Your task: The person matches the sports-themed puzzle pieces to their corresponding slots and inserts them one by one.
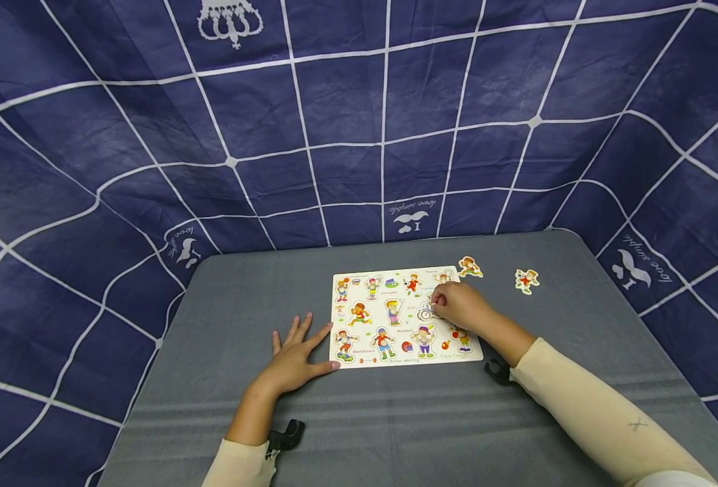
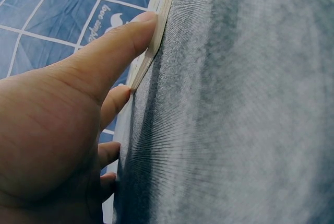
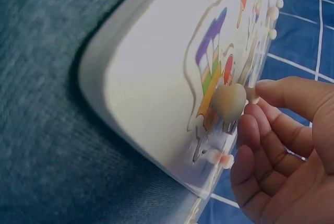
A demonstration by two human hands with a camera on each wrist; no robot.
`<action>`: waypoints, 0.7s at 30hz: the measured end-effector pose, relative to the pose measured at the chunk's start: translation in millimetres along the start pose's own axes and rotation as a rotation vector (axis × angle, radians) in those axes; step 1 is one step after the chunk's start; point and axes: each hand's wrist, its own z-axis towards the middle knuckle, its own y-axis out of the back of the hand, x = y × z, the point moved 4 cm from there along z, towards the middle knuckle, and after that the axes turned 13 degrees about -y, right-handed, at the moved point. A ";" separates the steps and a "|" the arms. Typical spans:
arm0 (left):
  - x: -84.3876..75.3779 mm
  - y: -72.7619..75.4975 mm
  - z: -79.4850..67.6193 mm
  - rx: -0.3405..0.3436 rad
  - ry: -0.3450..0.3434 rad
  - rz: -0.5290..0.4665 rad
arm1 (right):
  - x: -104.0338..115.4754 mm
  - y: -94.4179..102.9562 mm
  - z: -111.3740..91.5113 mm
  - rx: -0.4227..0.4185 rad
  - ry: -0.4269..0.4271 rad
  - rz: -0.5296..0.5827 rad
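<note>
A white knobbed puzzle board [image 1: 367, 338] with sports figures lies flat on the grey table. My left hand [image 1: 293, 358] rests with spread fingers at its left side, index fingertip and thumb at the edge. In the left wrist view, the thumb [image 2: 117, 44] presses against the board's pale edge [image 2: 162, 25]. Over the board's right part, my right hand [image 1: 459, 304] pinches a small knob [image 3: 252, 95] of a puzzle piece between thumb and curled fingers, beside the bicycle picture [image 1: 424, 311]. The fingers mostly hide this piece. Close by stands the table tennis piece's round knob [image 3: 229, 101].
Two loose pieces lie on the table: a running figure [image 1: 469, 266] at the board's top right corner and a figure with a ball [image 1: 526, 280] farther right. A blue curtain with white lines [image 1: 346, 169] rises behind the grey table [image 1: 383, 419].
</note>
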 end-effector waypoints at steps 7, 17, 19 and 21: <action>2.2 -2.3 0.6 -0.003 -0.004 0.000 | 1.0 -4.5 2.5 0.052 -0.027 0.010; 2.4 -2.7 0.8 -0.003 -0.008 -0.004 | 3.6 -7.6 2.8 0.073 -0.054 0.012; 2.6 -2.4 0.5 -0.004 -0.008 -0.005 | 3.8 -8.1 2.5 0.075 -0.056 0.014; 2.8 -2.2 0.2 -0.006 -0.007 -0.004 | 3.7 -8.5 2.3 0.073 -0.058 0.021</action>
